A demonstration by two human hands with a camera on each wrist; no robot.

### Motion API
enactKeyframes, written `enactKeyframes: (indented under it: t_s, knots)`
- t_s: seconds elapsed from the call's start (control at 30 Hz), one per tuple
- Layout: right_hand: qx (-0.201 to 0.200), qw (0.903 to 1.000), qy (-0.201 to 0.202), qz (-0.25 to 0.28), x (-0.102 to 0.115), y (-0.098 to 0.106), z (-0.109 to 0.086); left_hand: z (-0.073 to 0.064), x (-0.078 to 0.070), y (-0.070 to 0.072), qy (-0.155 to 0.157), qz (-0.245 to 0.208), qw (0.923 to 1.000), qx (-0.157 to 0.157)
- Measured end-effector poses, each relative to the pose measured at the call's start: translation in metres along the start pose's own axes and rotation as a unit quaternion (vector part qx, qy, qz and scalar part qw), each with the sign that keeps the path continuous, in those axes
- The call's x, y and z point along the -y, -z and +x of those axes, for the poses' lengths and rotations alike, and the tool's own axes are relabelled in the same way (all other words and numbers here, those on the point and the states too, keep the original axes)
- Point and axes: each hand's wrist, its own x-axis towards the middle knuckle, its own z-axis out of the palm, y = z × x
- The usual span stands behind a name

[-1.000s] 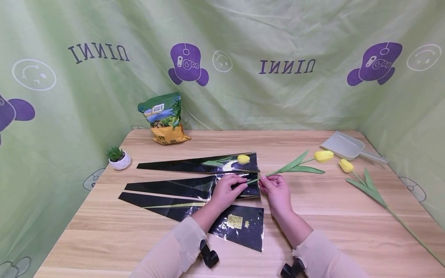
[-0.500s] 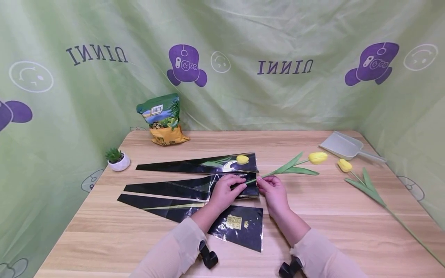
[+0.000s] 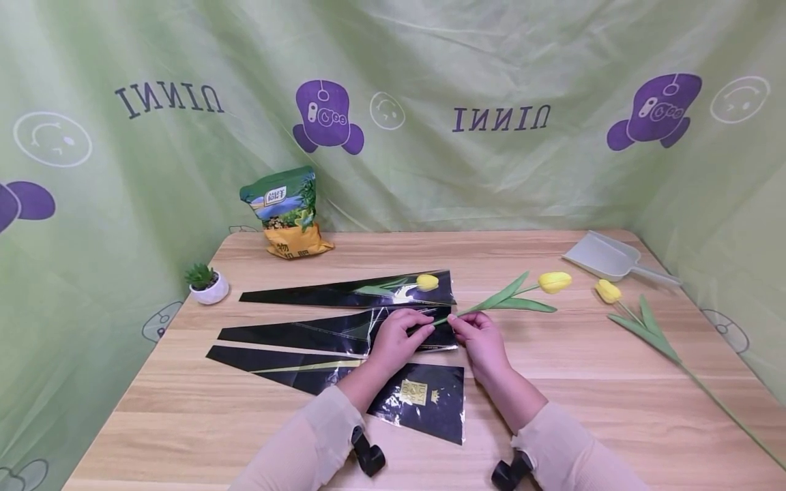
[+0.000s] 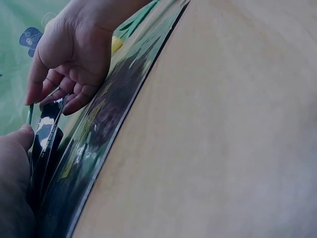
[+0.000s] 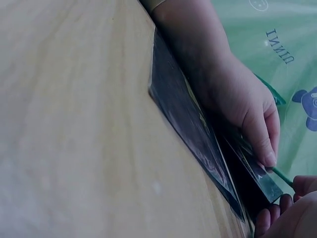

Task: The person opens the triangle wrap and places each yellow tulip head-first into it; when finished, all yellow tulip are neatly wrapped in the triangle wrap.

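In the head view, a yellow tulip (image 3: 512, 294) with green leaves lies slantwise, its stem running into the middle black flower sleeve (image 3: 307, 330). My right hand (image 3: 485, 344) pinches the stem by the sleeve's open end. My left hand (image 3: 399, 337) lies over the sleeve, thumb and index finger at the stem. The right wrist view shows the green stem (image 5: 281, 174) stretching between both hands. Behind, another black sleeve (image 3: 295, 293) contains a yellow tulip (image 3: 427, 282). A third sleeve (image 3: 430, 402) with gold print lies in front, partly under my left forearm.
A loose yellow tulip (image 3: 651, 334) lies on the right of the wooden table (image 3: 184, 409). At the back right is a grey dustpan (image 3: 604, 256). A potted succulent (image 3: 209, 286) and a green and yellow bag (image 3: 285, 211) stand at the left and back left.
My right hand has slid the tulip a little to the left, with its stem going toward the sleeve and the left fingers. My left hand stays nearly in place.
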Motion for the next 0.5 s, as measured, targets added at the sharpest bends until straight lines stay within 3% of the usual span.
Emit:
enactKeyframes:
  t_s: [0.33, 0.5]
  knots:
    - [0.023, 0.9988, 0.023, 0.036, 0.006, 0.01, -0.005, 0.001, -0.003, 0.002, -0.012, 0.014, 0.9998, 0.001]
    - [0.011, 0.9977, 0.036, 0.057, 0.013, 0.021, -0.008, 0.001, -0.003, 0.003, -0.005, 0.013, 0.9999, 0.004]
